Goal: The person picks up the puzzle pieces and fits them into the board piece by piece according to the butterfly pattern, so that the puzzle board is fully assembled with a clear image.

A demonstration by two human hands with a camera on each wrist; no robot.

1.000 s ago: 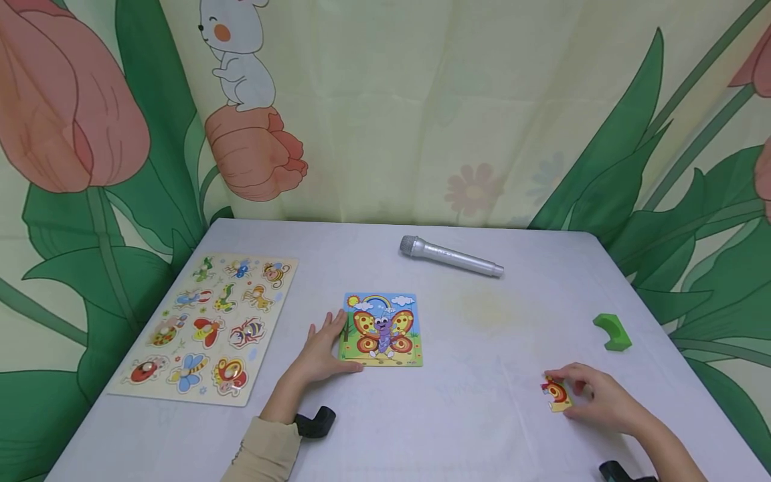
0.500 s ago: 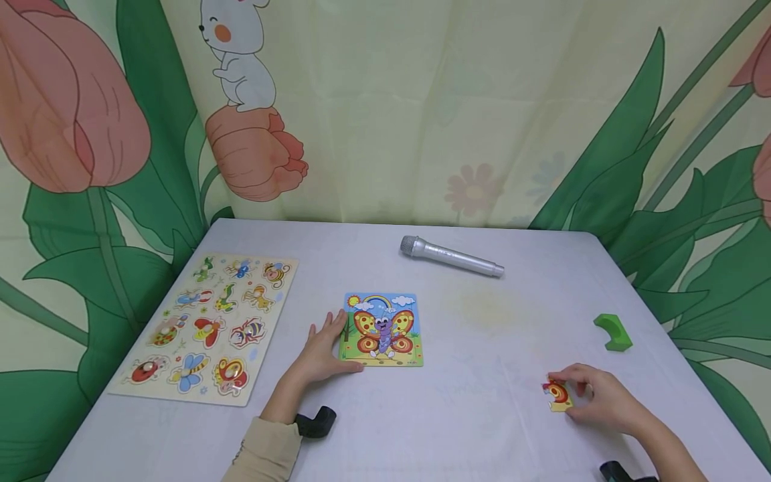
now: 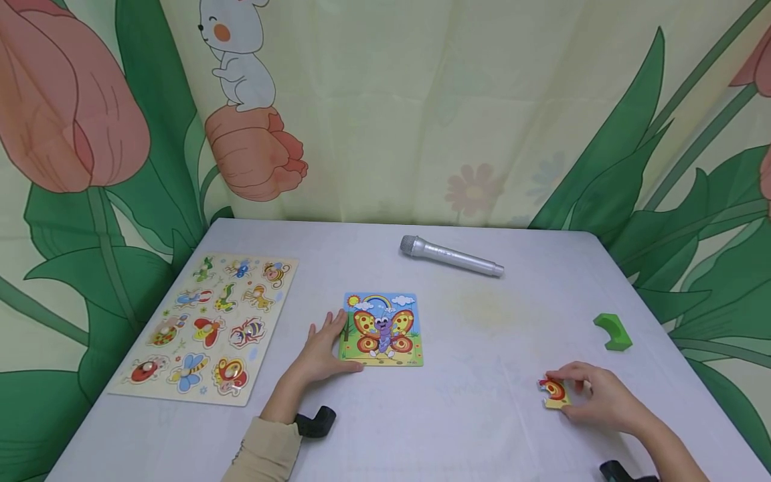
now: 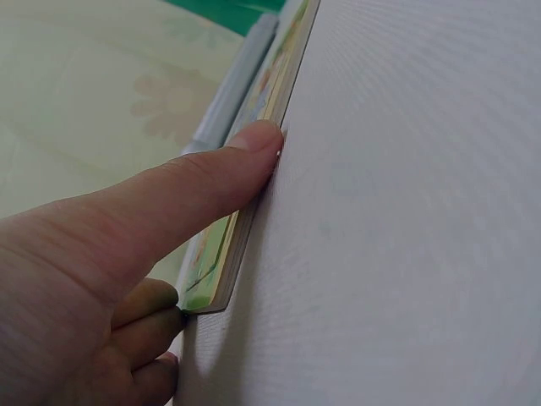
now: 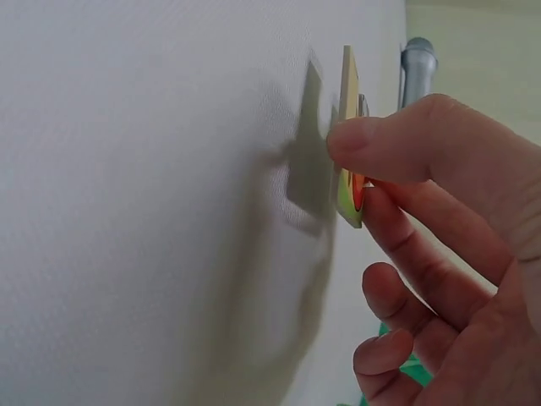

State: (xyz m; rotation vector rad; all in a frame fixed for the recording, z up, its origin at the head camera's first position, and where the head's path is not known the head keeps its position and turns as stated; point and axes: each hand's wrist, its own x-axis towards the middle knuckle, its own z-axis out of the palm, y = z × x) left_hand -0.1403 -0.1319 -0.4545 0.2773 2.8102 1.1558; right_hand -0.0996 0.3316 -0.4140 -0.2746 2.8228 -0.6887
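Note:
My right hand [image 3: 599, 398] pinches a small puzzle piece [image 3: 555, 393] with a red and orange swirl over yellow, thumb on its near edge. In the right wrist view the piece [image 5: 348, 110] stands edge-on, its shadow falling beside it on the cloth. A square butterfly puzzle [image 3: 383, 331] lies flat near the middle of the table. Against its lower left corner rests my left hand [image 3: 318, 355], fingers spread along the left side. The left wrist view has the thumb pressing the front edge of the puzzle [image 4: 215, 271]; the other fingertips are at the corner.
A large insect peg board [image 3: 207, 328] lies to the left. Behind the butterfly puzzle is a silver toy microphone [image 3: 452, 257]. A green curved block [image 3: 614, 333] sits beyond my right hand. A white cloth covers the table [image 3: 458, 428], with a printed curtain [image 3: 385, 120] behind.
My right hand has shifted the puzzle piece slightly, tilting it and moving it a little left in the last half second. The left hand and butterfly puzzle have stayed still.

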